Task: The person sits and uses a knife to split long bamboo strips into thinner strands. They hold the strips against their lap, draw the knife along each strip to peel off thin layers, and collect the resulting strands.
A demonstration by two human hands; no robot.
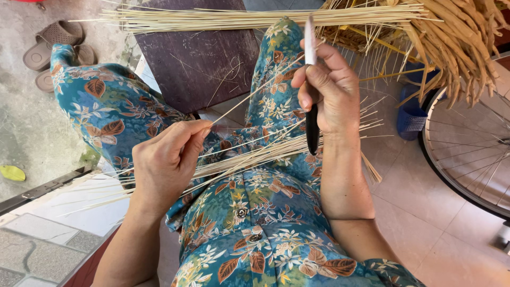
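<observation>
The right hand (pixel 324 90) is clenched round a black-handled knife with a pale narrow blade (pixel 311 79), blade pointing to twelve o'clock. The left hand (pixel 167 159), at eight o'clock from it, pinches one thin pale bamboo sliver (pixel 239 103) that runs up to the blade. The edge sits close to the right thumb; a slip could nick it, I'd judge, or snap the sliver. A loose bundle of pale slivers (pixel 255 154) lies across the lap in blue floral cloth (pixel 106 106) and might slide off. At three o'clock stands a small blue plastic basket (pixel 411 117); its contents cannot be made out.
</observation>
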